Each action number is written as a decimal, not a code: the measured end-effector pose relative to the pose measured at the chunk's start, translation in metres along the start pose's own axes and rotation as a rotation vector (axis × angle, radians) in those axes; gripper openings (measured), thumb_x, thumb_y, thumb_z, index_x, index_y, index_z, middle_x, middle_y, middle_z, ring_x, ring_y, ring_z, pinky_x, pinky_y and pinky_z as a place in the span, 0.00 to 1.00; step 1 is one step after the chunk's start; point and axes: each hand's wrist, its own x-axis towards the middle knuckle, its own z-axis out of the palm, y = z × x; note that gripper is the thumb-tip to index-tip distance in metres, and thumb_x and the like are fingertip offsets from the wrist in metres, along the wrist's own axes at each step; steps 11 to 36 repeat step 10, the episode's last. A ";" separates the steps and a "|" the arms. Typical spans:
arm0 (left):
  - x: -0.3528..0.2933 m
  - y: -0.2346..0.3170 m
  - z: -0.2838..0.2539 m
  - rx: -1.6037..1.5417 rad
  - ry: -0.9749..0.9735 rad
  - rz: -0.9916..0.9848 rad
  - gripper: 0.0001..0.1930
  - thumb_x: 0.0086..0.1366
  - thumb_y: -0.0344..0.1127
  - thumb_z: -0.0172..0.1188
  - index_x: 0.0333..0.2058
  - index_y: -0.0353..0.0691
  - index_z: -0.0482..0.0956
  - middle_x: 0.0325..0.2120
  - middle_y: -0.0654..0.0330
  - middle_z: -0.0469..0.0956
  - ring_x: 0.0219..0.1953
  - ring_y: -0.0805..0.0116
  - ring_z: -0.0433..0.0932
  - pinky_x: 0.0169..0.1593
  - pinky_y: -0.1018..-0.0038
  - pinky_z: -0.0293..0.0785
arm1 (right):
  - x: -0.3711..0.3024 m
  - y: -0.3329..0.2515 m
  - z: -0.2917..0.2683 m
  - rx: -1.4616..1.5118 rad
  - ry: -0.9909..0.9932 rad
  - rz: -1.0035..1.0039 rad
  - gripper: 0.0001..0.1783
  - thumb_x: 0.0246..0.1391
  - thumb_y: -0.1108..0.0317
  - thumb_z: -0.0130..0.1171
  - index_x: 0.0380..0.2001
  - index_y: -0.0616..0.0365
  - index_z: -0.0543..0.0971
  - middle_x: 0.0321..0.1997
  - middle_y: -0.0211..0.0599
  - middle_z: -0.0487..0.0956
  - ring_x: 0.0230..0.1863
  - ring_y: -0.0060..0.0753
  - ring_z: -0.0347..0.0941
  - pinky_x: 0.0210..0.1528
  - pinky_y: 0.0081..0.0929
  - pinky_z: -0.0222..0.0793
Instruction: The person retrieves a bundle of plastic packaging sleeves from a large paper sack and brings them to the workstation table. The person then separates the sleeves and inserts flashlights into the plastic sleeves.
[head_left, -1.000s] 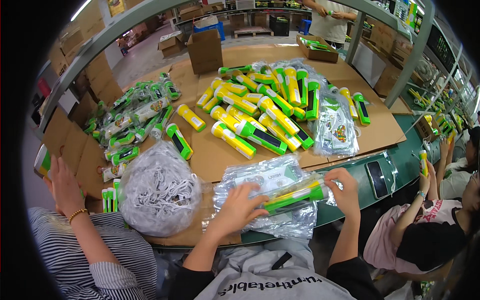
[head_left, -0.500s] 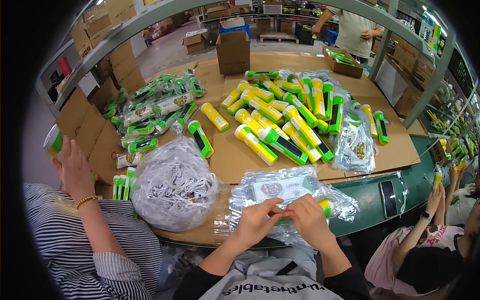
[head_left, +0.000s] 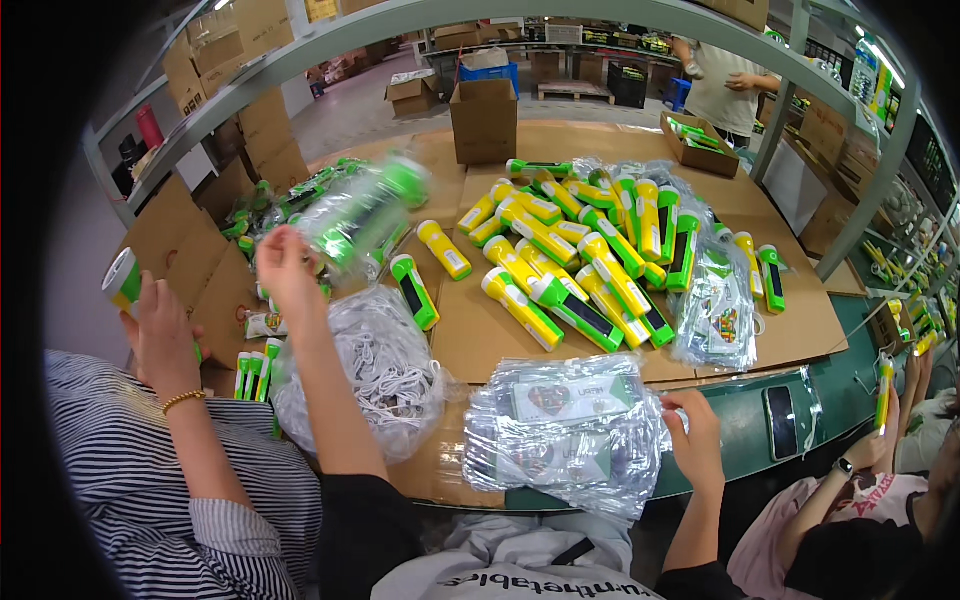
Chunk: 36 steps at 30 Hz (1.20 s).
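Observation:
My left hand point(head_left: 288, 268) is raised at the left over the bagged pile, its fingers drawn together at the near end of a clear bag. Inside that bag is a green-and-white flashlight point(head_left: 362, 218), strongly blurred and tilted up to the right. Low in the middle lies a stack of clear printed plastic bags point(head_left: 565, 425). My right hand point(head_left: 695, 430) is at the stack's right edge, thumb and index finger apart, the index fingertip at the plastic. Beyond the stack, several loose yellow-and-green flashlights point(head_left: 570, 265) are heaped on cardboard.
A plastic sack of white cords point(head_left: 370, 370) stands below my left forearm. Bagged flashlights point(head_left: 300, 195) pile up at the far left. A phone point(head_left: 781, 422) lies on the green tabletop at right. A co-worker's hand point(head_left: 160, 335) holds a flashlight at the left; other people are at the right.
My left hand has swung from the bag stack to the far left with the bagged flashlight. My right hand has parted from it and shifted to the stack's right edge.

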 end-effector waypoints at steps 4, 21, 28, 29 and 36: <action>0.043 -0.015 -0.025 0.039 -0.079 -0.126 0.14 0.69 0.35 0.58 0.51 0.40 0.72 0.36 0.67 0.73 0.37 0.74 0.74 0.39 0.71 0.76 | -0.006 0.006 0.008 -0.026 -0.094 -0.040 0.09 0.55 0.69 0.61 0.37 0.61 0.78 0.35 0.42 0.78 0.38 0.47 0.74 0.43 0.37 0.69; -0.087 -0.046 -0.011 0.357 -0.692 -0.198 0.10 0.68 0.38 0.58 0.44 0.42 0.79 0.38 0.66 0.76 0.37 0.72 0.75 0.38 0.76 0.72 | -0.008 0.011 0.024 -0.046 -0.183 -0.087 0.07 0.53 0.69 0.63 0.33 0.60 0.79 0.32 0.40 0.78 0.37 0.47 0.74 0.41 0.39 0.68; -0.087 -0.046 -0.011 0.357 -0.692 -0.198 0.10 0.68 0.38 0.58 0.44 0.42 0.79 0.38 0.66 0.76 0.37 0.72 0.75 0.38 0.76 0.72 | -0.008 0.011 0.024 -0.046 -0.183 -0.087 0.07 0.53 0.69 0.63 0.33 0.60 0.79 0.32 0.40 0.78 0.37 0.47 0.74 0.41 0.39 0.68; -0.087 -0.046 -0.011 0.357 -0.692 -0.198 0.10 0.68 0.38 0.58 0.44 0.42 0.79 0.38 0.66 0.76 0.37 0.72 0.75 0.38 0.76 0.72 | -0.008 0.011 0.024 -0.046 -0.183 -0.087 0.07 0.53 0.69 0.63 0.33 0.60 0.79 0.32 0.40 0.78 0.37 0.47 0.74 0.41 0.39 0.68; -0.087 -0.046 -0.011 0.357 -0.692 -0.198 0.10 0.68 0.38 0.58 0.44 0.42 0.79 0.38 0.66 0.76 0.37 0.72 0.75 0.38 0.76 0.72 | -0.008 0.011 0.024 -0.046 -0.183 -0.087 0.07 0.53 0.69 0.63 0.33 0.60 0.79 0.32 0.40 0.78 0.37 0.47 0.74 0.41 0.39 0.68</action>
